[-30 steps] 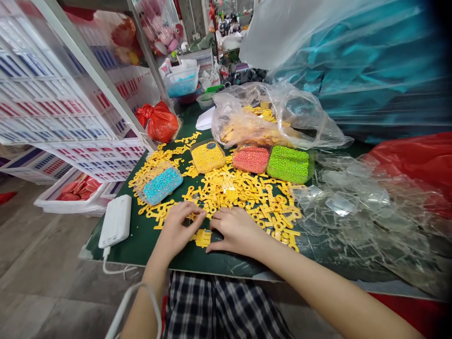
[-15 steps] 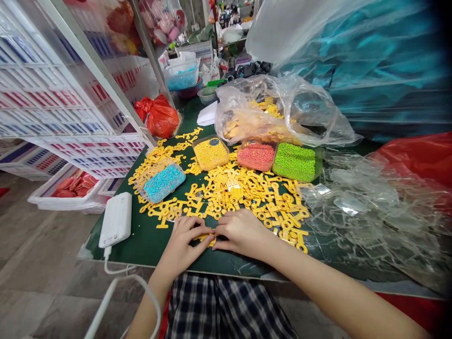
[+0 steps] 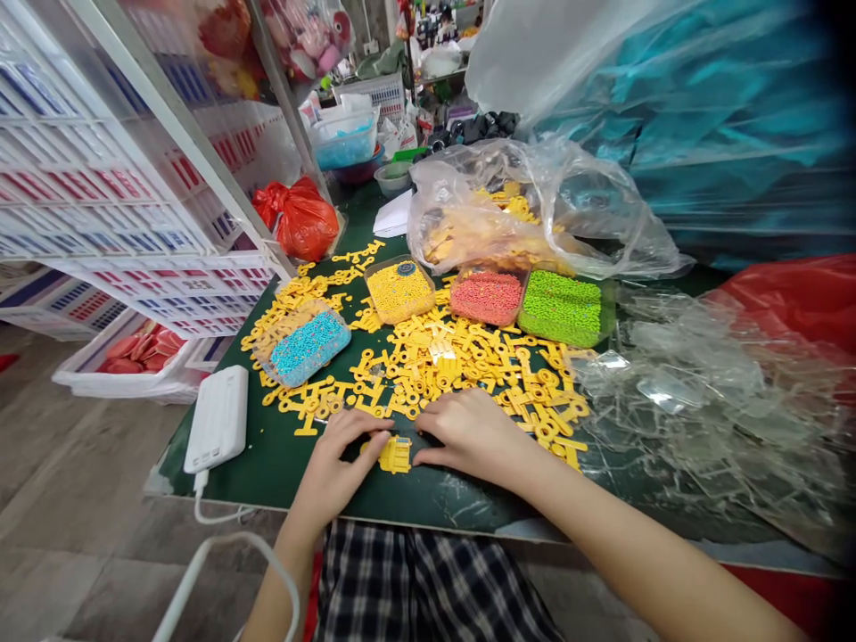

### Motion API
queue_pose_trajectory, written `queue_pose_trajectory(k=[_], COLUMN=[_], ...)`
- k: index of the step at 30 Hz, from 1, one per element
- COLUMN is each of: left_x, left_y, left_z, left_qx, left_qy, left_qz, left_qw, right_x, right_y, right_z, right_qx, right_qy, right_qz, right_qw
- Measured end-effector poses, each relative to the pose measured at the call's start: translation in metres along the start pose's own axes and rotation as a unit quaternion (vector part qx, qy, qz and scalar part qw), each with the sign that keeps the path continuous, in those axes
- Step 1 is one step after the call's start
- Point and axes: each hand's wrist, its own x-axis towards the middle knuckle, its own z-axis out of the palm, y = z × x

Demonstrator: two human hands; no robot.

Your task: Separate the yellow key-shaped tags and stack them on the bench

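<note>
In the head view, my left hand (image 3: 338,459) rests near the table's front edge, its thumb and fingers on a small yellow plastic piece (image 3: 396,455). The piece has ridges on its face and a bluish patch along its top edge, too small to make out. Just to its right is my right hand (image 3: 468,439), fingers bent and thumb apart from them, with a gap between it and the piece. Beyond both hands spreads a pile of loose yellow plastic parts (image 3: 461,366), many with a ring at one end.
Behind the pile stand trays of blue beads (image 3: 311,346), yellow beads (image 3: 399,292), red beads (image 3: 487,297) and green beads (image 3: 562,308). A white power bank (image 3: 218,419) lies left. Clear plastic pieces (image 3: 695,401) cover the right side. A clear bag (image 3: 535,209) sits at the back.
My right hand has drawn off the yellow piece to the right, its thumb and fingers parting. The piece shows more fully now, beside my left thumb.
</note>
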Motion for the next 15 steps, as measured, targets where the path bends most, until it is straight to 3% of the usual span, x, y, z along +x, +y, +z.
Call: queue_pose_trajectory(k=[4, 8, 13, 15], left_x=[0.029, 0.101, 0.201, 0.228], left_y=[0.012, 0.03, 0.04, 0.04], left_z=[-0.013, -0.032, -0.046, -0.047], left_qx=[0.016, 0.104, 0.233, 0.295], left_qy=[0.048, 0.034, -0.05, -0.13], left_qz=[-0.016, 0.015, -0.003, -0.005], left_qw=[0.999, 0.994, 0.971, 0.947], right_x=[0.0, 0.001, 0.003, 0.003], right_y=[0.006, 0.007, 0.008, 0.009], right_z=[-0.002, 0.001, 0.004, 0.004], right_qx=[-0.02, -0.028, -0.025, -0.022], right_qy=[0.016, 0.01, 0.02, 0.033], right_qz=[-0.027, -0.077, -0.091, -0.093], right_qw=[0.999, 0.997, 0.995, 0.995])
